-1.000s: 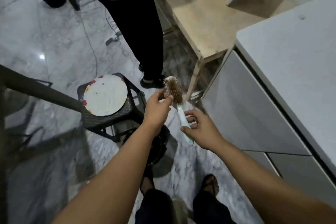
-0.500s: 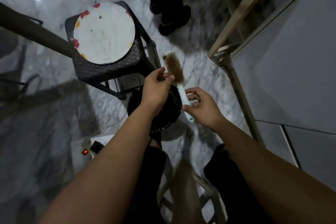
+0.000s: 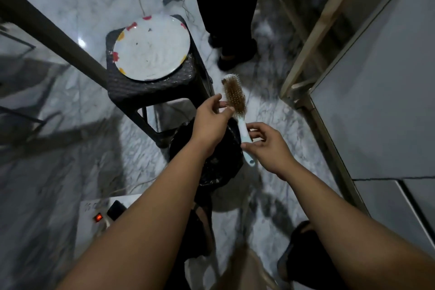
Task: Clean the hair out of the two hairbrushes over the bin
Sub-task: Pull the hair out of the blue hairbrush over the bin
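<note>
Below, bin (image 3: 227,172) mostly hidden behind left hand (image 3: 209,125).

A home interior: grey-veined marble floor (image 3: 70,172), white round plate (image 3: 151,47) on a black woven-plastic stool (image 3: 150,88), white cabinets (image 3: 376,113).

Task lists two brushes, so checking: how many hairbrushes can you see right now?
1. The hairbrush is over the bin, handle pinched by the right hand. A second one is not in view.
</note>
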